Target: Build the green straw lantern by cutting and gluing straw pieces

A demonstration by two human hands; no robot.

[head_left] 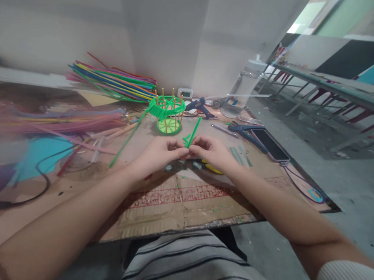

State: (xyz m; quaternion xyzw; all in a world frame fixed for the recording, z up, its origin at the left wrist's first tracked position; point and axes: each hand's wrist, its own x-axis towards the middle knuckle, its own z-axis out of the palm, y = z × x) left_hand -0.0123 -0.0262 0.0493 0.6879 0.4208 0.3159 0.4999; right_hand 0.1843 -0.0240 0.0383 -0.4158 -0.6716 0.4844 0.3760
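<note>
Both my hands meet over the cardboard (159,213) on the table, pinching a green pipe cleaner (195,131). One length of it sticks up and to the right, and a small bent piece shows beside it. My left hand (166,150) grips it from the left, thumb and forefinger pressed together. From the other side my right hand (209,151) holds it in the same way. Just beyond them stands a round frame (169,112) of wooden sticks with green pipe cleaner wound about its top ring. A yellow-handled tool (214,169) lies partly hidden under my right hand.
Bundles of coloured pipe cleaners (115,81) lie at the back left. A blue glue gun (202,107), a clear water bottle (243,86), a pen (224,130), dark-handled pliers (249,134) and a phone (270,144) lie or stand to the right. A blue sheet (40,156) is at left.
</note>
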